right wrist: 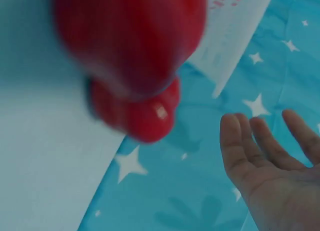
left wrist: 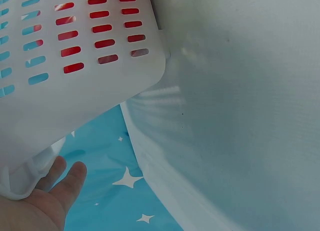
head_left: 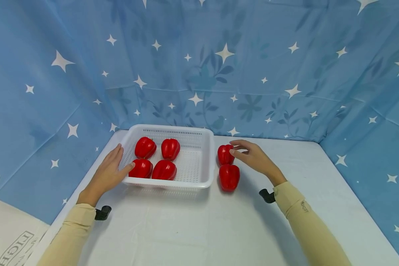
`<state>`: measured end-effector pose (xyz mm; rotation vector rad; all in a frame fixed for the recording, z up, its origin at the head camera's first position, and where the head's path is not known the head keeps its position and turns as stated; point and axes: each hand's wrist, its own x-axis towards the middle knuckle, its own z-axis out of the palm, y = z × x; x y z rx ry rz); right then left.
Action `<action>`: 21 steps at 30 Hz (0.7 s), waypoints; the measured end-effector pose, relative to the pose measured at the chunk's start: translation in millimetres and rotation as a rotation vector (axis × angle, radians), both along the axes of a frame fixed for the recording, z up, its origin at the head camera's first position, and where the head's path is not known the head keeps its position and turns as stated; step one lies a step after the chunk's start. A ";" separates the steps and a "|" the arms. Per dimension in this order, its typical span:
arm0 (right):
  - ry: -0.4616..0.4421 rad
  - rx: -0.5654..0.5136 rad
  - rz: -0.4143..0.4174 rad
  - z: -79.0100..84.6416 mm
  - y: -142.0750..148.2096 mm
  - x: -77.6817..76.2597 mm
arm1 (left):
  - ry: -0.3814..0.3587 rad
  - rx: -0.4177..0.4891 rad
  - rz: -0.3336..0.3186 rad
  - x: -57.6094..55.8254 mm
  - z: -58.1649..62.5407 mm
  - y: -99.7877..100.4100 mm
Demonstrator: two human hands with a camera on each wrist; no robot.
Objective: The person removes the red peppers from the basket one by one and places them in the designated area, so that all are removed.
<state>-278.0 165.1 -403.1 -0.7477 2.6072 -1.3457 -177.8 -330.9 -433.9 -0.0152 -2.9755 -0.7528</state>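
A white plastic basket with slotted walls holds several red bell peppers, among them one near the back left. My left hand rests at the basket's left rim, fingers extended and thumb over the front left corner. The left wrist view shows its fingers beside the rim. To the right of the basket, two more bell peppers lie on the table, a farther one and a nearer one. My right hand is at the farther pepper; its loosely spread fingers appear apart from both peppers in the right wrist view.
A white cloth covers the table. Blue curtains with white stars hang behind it and on both sides. Printed pale fabric shows at the lower left. Small black devices are worn at the left wrist and right wrist.
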 end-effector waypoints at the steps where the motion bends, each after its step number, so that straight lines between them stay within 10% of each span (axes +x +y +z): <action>1: -0.009 -0.012 0.004 2.9 -6.0 -1.4 | -0.001 0.001 0.000 0.2 0.4 -0.1; 21: -0.210 -0.149 -0.033 37.7 -126.5 -24.8 | 0.007 0.001 0.003 1.0 -0.6 0.0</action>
